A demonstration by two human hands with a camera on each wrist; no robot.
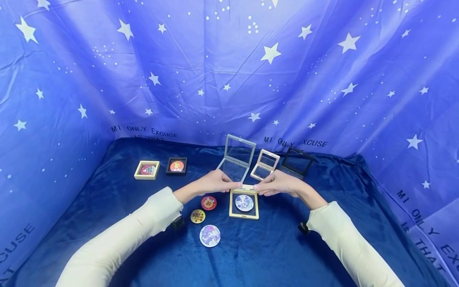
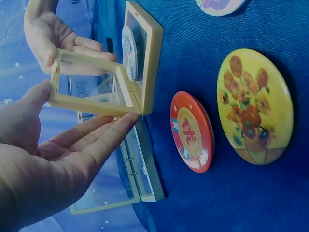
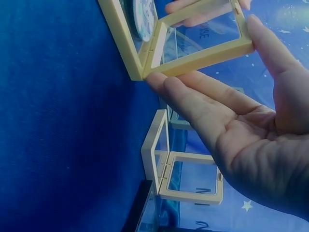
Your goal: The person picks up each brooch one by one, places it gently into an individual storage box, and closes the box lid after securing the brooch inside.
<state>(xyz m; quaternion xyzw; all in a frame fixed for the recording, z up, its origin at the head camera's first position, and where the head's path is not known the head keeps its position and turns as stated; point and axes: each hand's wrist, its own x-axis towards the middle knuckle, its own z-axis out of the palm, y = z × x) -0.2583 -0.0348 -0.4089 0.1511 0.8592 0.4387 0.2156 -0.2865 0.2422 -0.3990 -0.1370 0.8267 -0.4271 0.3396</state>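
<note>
Four open frames [image 1: 244,217], two closed frames [image 1: 146,178], three loose badges [image 1: 210,236], three framed badges [image 1: 244,203]

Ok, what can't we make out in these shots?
- Right wrist: part of the badge inside the yellow frame, cut off by the top edge.
- Right wrist: most of the open black frame, cut off by the bottom edge.
- Left wrist: most of the purple badge, cut off by the top edge.
- Head: orange badge, lettering too small.
</note>
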